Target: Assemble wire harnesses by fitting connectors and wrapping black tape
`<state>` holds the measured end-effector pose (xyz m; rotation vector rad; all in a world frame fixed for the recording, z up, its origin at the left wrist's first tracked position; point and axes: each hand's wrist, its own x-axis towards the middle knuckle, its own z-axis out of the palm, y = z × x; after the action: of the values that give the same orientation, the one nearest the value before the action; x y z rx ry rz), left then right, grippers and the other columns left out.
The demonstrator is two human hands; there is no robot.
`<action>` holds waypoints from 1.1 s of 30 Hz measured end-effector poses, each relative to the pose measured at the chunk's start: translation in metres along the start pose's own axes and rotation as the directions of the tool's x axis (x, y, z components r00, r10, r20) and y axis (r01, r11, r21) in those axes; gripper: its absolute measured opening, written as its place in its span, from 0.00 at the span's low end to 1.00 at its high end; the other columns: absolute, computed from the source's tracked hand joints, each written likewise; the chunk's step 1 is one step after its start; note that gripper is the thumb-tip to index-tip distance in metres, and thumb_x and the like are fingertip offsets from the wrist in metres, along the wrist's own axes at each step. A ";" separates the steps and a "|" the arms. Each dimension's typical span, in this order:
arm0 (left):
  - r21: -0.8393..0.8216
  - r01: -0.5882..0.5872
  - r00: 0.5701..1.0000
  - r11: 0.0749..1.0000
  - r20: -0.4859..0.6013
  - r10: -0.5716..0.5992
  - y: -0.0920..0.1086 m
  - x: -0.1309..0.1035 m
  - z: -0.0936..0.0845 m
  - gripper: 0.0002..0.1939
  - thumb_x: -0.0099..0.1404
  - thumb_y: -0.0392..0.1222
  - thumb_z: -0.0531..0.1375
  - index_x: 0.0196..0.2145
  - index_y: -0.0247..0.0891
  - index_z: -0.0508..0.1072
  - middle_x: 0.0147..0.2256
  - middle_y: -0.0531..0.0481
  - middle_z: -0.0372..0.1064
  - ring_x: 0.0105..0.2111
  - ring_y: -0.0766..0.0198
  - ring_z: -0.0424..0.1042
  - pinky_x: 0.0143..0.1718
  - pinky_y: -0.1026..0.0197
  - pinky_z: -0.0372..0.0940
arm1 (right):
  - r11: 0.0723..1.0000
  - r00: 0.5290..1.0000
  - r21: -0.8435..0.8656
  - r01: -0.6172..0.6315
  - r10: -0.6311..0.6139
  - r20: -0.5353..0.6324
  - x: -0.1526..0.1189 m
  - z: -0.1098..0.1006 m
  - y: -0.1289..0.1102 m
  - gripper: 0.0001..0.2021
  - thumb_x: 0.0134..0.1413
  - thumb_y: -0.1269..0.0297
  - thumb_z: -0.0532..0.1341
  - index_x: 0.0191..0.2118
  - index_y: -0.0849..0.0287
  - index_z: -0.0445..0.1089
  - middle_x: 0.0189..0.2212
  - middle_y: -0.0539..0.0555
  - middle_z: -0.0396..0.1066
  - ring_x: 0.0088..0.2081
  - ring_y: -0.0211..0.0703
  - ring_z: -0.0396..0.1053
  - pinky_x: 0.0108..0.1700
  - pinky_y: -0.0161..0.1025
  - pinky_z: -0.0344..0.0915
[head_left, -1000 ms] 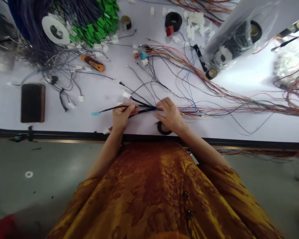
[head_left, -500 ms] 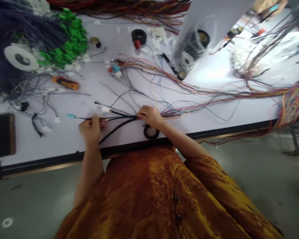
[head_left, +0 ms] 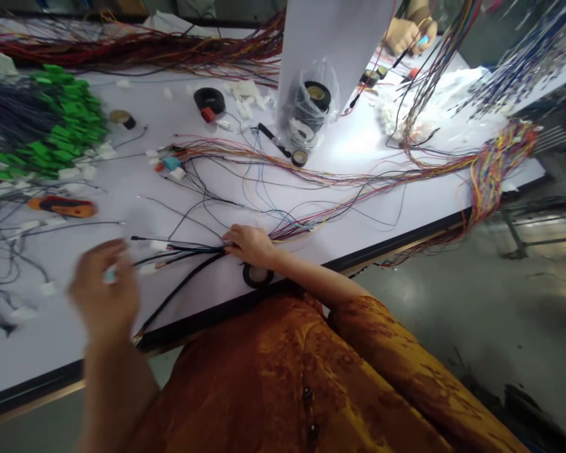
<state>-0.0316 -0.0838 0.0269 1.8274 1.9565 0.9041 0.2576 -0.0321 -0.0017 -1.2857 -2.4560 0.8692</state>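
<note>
My right hand (head_left: 249, 244) is closed on a bundle of wires (head_left: 212, 250) near the table's front edge, its fingers pinching where the black-sleeved branches fan out to the left. Motion smears my left hand (head_left: 104, 289), which is raised at the left ends of these branches. A light-blue connector (head_left: 110, 274) shows between its thumb and fingers; whether they grip it I cannot make out. One thick black sleeved branch (head_left: 182, 292) runs down to the table edge. Just below my right hand lies a roll of black tape (head_left: 258, 275).
An orange cutter (head_left: 62, 206) and green connectors (head_left: 70, 126) lie at the left. Tape rolls (head_left: 317, 94) in clear plastic stand by a white upright panel (head_left: 332, 38). Another person's hands (head_left: 408, 34) work at the far right. A wire bundle (head_left: 500, 163) hangs over the right edge.
My left hand has moved left and up off the branches and turned, with the blue connector now at its fingers. My right hand keeps its hold on the bundle. The view has shifted right.
</note>
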 end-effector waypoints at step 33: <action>0.343 -0.159 0.953 0.926 0.298 0.053 0.022 -0.020 0.097 0.23 0.75 0.42 0.48 0.62 0.36 0.70 0.68 0.36 0.59 0.70 0.42 0.55 0.70 0.34 0.50 | 0.955 0.819 0.294 -0.048 0.205 -0.535 0.066 -0.228 0.170 0.14 0.67 0.58 0.55 0.43 0.58 0.77 0.30 0.52 0.73 0.30 0.37 0.67 0.37 0.40 0.67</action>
<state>0.0475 -0.0809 -0.0358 2.1432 1.9480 0.2850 0.4374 0.1858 0.0730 -1.3741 -1.7449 0.6911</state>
